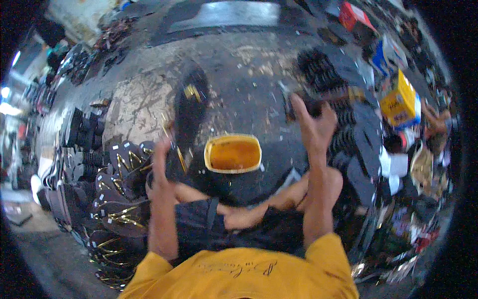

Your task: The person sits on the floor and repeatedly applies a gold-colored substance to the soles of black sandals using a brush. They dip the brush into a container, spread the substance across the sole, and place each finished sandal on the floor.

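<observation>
My left hand (162, 155) is smeared by motion. It seems closed on the near left edge of a blurred dark sandal (193, 112), which has a gold strap part on its upper end. A thin gold strip (180, 158) shows beside this hand. My right hand (314, 127) is raised at the right, its thumb and fingers around a dark part of what looks like a hammer with a brown handle (348, 93); blur hides the exact grip. Between my hands, on the dark work surface, a yellow-rimmed tub (233, 153) contains orange-brown liquid.
Sandals with gold straps (119, 204) are piled by my left side. Stacks of black soles (82, 129) stand farther left, with more dark soles (356, 142) at the right. A yellow box (401, 102) and scattered goods lie beyond; another person's hand (435, 122) shows there.
</observation>
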Action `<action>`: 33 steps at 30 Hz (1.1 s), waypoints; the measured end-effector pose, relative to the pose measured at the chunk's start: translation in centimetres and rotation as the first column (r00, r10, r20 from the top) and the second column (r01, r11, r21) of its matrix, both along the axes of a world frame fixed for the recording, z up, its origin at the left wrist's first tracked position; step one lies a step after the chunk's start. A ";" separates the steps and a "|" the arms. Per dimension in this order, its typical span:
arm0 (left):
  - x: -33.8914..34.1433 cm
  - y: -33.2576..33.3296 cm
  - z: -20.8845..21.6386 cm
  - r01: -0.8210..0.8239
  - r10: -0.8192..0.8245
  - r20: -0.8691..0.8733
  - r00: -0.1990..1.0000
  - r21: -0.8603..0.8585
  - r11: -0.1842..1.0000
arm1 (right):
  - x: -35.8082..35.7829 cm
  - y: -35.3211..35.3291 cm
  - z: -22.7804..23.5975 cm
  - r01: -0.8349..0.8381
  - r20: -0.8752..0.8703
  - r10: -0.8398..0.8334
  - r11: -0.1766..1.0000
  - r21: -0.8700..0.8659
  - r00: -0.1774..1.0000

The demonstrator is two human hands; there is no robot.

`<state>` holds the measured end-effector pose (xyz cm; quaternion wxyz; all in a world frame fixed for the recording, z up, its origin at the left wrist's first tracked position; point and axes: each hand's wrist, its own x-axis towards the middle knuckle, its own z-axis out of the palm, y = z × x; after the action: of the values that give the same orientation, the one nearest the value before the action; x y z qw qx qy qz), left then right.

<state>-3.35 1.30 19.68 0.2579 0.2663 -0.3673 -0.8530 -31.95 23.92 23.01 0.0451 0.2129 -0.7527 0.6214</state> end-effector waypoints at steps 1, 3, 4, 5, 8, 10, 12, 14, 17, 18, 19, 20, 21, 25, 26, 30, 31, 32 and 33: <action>-4.9 -2.5 3.1 -0.048 0.078 0.123 0.989 -0.234 0.971 | -0.5 1.2 -2.0 0.059 0.074 -0.055 0.997 -0.052 0.996; -13.1 -11.9 1.8 -0.118 0.153 0.070 0.986 -0.363 0.924 | -0.4 1.4 -3.3 0.112 0.190 -0.116 0.993 0.028 0.975; -16.4 -18.6 -1.7 -0.140 0.197 0.095 0.976 -0.416 0.898 | -0.9 1.4 -5.4 0.117 0.181 -0.131 0.990 0.082 0.975; -18.1 -25.0 -6.3 -0.162 0.247 0.121 0.961 -0.474 0.866 | -1.4 1.1 -7.9 0.118 0.175 -0.140 0.984 0.130 0.975; -20.1 -34.6 -16.4 0.037 0.249 0.457 0.854 -0.530 0.847 | -1.1 0.2 -11.0 0.044 0.184 -0.079 0.982 0.183 0.980; -23.8 -35.2 -19.7 -0.131 0.238 0.474 0.848 -0.247 0.960 | -0.8 -0.2 -9.8 0.027 0.155 -0.059 0.979 0.203 0.986; -25.9 -32.3 -23.2 -0.155 0.179 0.406 0.896 -0.092 0.984 | -0.4 0.0 -9.4 0.070 0.348 -0.081 0.997 0.044 0.934; -24.6 -32.4 -23.4 -0.134 0.181 0.436 0.881 -0.136 0.982 | 0.5 -1.0 -8.8 0.010 0.330 -0.019 1.000 0.029 0.944; -16.4 -32.8 -22.1 0.167 0.387 0.610 0.691 -0.656 0.736 | 0.8 -1.9 -9.9 -0.045 0.220 0.021 0.994 0.104 0.975; -17.2 -27.8 -21.7 0.220 0.634 0.452 0.628 -0.884 0.412 | -0.3 -0.3 -9.4 0.014 0.278 -0.091 0.964 0.265 0.956; -15.5 -23.4 -19.1 0.093 0.602 0.377 0.703 -0.889 0.448 | -0.2 0.6 -8.4 0.085 0.246 -0.145 0.968 0.238 0.958; -13.0 -17.8 -12.7 0.110 0.567 0.460 0.684 -0.833 0.543 | -0.5 0.8 -7.4 0.146 0.209 -0.184 0.972 0.185 0.961; -6.8 -15.4 -10.7 0.160 0.599 0.412 0.687 -0.890 0.427 | -0.2 -0.1 -6.4 0.149 0.195 -0.167 0.983 0.105 0.966; 5.4 -4.0 -3.7 0.704 0.651 0.755 0.077 -0.503 0.501 | 6.4 -2.2 -4.2 -0.251 0.191 0.197 0.913 0.323 0.962; 6.5 -2.7 -3.6 0.766 0.592 0.805 -0.041 -0.356 0.536 | 7.5 -2.2 -5.4 -0.346 0.227 0.279 0.869 0.355 0.933; 7.4 -2.3 -3.2 0.732 0.516 0.856 -0.037 -0.329 0.597 | 9.3 -2.8 -9.3 -0.421 0.197 0.386 0.674 0.607 0.901; 8.2 -2.0 -3.2 0.675 0.557 0.827 0.080 -0.456 0.581 | 10.1 -2.6 -10.2 -0.384 0.112 0.409 0.680 0.625 0.906; 8.1 -1.8 -3.0 0.598 0.597 0.776 0.201 -0.580 0.553 | 10.5 -2.7 -10.7 -0.337 0.018 0.425 0.690 0.641 0.905; 7.9 -1.6 -2.5 0.504 0.636 0.706 0.313 -0.690 0.519 | 10.7 -2.8 -11.0 -0.288 -0.077 0.439 0.701 0.652 0.895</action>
<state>4.55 -0.35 17.17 0.1257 0.5633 -0.7907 -0.2041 -21.24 21.13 12.01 -0.0670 0.4300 -0.8475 0.3037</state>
